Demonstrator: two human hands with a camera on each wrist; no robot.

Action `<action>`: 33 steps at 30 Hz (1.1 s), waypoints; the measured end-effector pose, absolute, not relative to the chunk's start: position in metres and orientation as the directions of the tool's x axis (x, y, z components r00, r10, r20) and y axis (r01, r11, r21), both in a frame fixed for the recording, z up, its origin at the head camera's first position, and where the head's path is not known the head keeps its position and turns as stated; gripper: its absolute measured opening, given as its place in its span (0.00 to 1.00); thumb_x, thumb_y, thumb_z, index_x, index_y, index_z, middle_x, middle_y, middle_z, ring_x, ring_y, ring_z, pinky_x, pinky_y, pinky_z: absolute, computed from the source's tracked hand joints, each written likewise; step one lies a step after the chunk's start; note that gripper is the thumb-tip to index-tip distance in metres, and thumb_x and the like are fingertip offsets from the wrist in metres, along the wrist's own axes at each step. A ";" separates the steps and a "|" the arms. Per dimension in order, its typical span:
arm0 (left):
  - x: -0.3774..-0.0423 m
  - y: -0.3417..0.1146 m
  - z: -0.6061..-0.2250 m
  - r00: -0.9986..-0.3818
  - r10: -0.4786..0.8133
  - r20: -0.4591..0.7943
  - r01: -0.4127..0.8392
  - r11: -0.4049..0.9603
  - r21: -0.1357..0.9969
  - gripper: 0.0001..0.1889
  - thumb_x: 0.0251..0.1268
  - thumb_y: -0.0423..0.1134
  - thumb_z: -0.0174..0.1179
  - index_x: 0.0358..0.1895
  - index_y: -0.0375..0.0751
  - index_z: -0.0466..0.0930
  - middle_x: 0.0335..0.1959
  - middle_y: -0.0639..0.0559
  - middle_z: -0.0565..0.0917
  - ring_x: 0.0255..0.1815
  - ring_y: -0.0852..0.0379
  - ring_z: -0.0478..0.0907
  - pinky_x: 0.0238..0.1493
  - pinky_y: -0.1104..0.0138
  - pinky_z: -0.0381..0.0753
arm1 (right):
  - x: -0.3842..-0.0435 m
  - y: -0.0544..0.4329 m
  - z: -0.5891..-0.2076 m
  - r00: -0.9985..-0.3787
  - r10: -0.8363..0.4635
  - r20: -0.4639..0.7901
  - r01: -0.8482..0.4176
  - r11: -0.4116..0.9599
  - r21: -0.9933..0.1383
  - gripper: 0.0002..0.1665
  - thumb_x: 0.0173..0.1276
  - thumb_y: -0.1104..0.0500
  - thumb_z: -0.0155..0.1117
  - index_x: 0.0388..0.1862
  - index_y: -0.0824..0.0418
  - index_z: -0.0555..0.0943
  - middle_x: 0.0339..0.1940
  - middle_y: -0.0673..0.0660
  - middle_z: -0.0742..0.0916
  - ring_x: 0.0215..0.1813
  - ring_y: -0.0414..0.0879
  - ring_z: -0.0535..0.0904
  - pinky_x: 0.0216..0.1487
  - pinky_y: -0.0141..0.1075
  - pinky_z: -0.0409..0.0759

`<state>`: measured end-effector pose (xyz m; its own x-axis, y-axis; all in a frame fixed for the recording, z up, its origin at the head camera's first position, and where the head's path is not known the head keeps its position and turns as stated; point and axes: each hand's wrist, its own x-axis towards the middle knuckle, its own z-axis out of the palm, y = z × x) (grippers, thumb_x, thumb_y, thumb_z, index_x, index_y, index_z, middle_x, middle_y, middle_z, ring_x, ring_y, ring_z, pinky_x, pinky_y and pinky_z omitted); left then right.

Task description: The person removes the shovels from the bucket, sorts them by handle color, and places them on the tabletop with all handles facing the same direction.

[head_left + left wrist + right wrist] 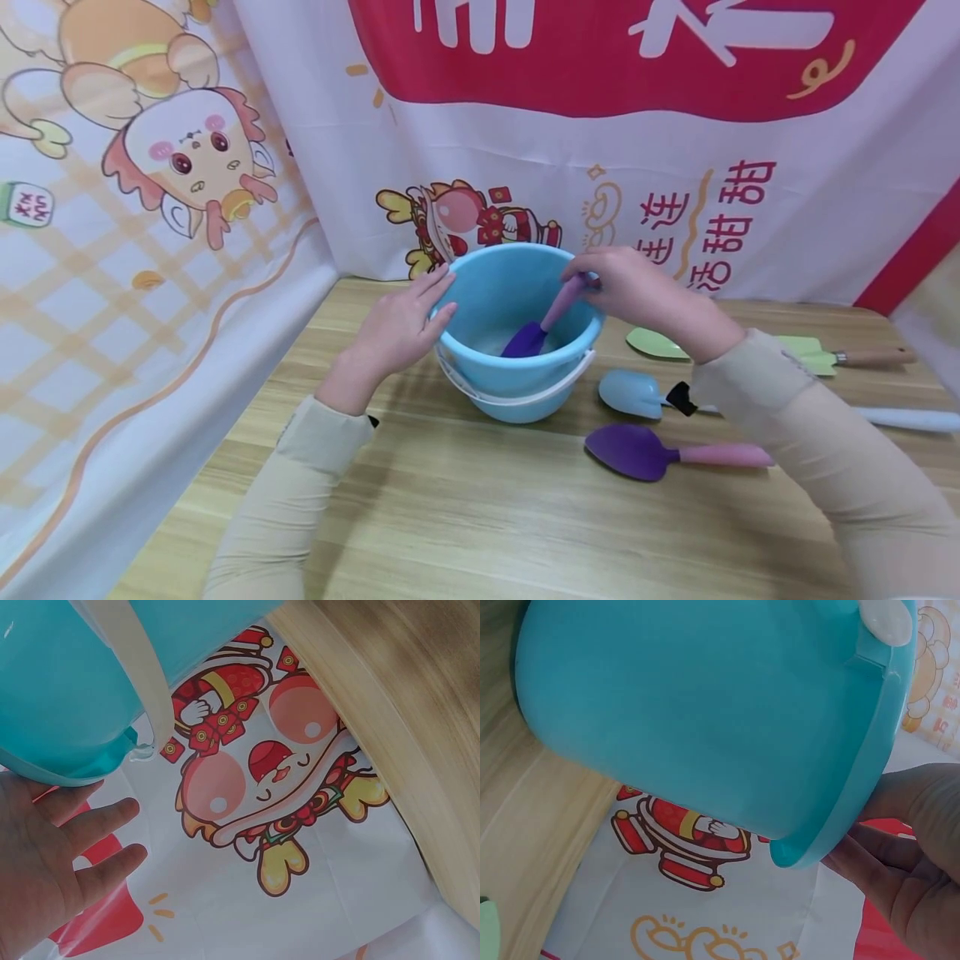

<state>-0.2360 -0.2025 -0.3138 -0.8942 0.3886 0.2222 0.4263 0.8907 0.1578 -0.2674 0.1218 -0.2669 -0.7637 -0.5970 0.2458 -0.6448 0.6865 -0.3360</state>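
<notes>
A light blue bucket (pixel 517 379) with a white handle stands upright on the wooden table. Inside it leans a small trowel (pixel 528 337) with a purple blade and pink handle, blade down near the bottom. My right hand (pixel 626 287) reaches over the right rim and holds the upper end of that handle. In the right wrist view, the fingers of the right hand (pixel 907 862) are right at the rim, and the bucket wall hides the trowel. My left hand (pixel 397 329) rests on the left rim, its fingers extended; the left wrist view shows these fingers (pixel 97 825) spread beside the rim.
Right of the bucket lie a second purple trowel (pixel 626 452) with a pink handle, a light blue shovel (pixel 630 393), a light green blade (pixel 656 343), and a green tool with a wooden handle (pixel 873 357). A printed cloth (pixel 480 142) hangs behind the table.
</notes>
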 end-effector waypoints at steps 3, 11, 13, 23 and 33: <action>-0.235 -0.202 -0.314 -0.893 0.390 0.223 0.428 0.890 0.158 0.33 0.82 0.57 0.42 0.82 0.45 0.57 0.83 0.48 0.56 0.81 0.40 0.55 0.73 0.42 0.63 | -0.269 0.121 -0.268 -0.774 -0.580 0.253 -0.632 0.697 -0.338 0.15 0.69 0.72 0.67 0.53 0.66 0.86 0.48 0.63 0.89 0.54 0.59 0.85 0.55 0.54 0.84; -0.233 -0.201 -0.313 -0.898 0.380 0.219 0.418 0.893 0.165 0.33 0.82 0.57 0.42 0.82 0.45 0.58 0.83 0.48 0.56 0.81 0.40 0.55 0.73 0.41 0.64 | -0.274 0.124 -0.269 -0.785 -0.560 0.267 -0.619 0.687 -0.380 0.13 0.70 0.71 0.66 0.52 0.67 0.87 0.47 0.63 0.90 0.52 0.59 0.86 0.54 0.53 0.84; -0.233 -0.201 -0.313 -0.899 0.380 0.218 0.417 0.894 0.162 0.33 0.82 0.57 0.41 0.82 0.45 0.58 0.83 0.48 0.56 0.81 0.40 0.55 0.73 0.42 0.64 | -0.275 0.125 -0.269 -0.786 -0.556 0.269 -0.616 0.679 -0.399 0.13 0.70 0.71 0.66 0.52 0.66 0.87 0.47 0.63 0.90 0.52 0.59 0.86 0.54 0.53 0.84; -0.234 -0.202 -0.313 -0.897 0.385 0.219 0.422 0.892 0.161 0.34 0.82 0.58 0.41 0.82 0.45 0.58 0.83 0.48 0.55 0.81 0.41 0.55 0.74 0.42 0.63 | -0.274 0.124 -0.271 -0.776 -0.548 0.311 -0.629 0.643 -0.436 0.12 0.69 0.72 0.67 0.49 0.65 0.88 0.47 0.62 0.90 0.53 0.58 0.86 0.54 0.53 0.85; -0.235 -0.202 -0.314 -0.894 0.389 0.221 0.428 0.888 0.167 0.34 0.82 0.57 0.41 0.82 0.44 0.57 0.83 0.48 0.55 0.81 0.40 0.55 0.73 0.42 0.63 | -0.277 0.120 -0.277 -0.738 -0.548 0.394 -0.674 0.580 -0.457 0.11 0.68 0.72 0.68 0.47 0.65 0.89 0.46 0.61 0.90 0.54 0.57 0.86 0.52 0.51 0.86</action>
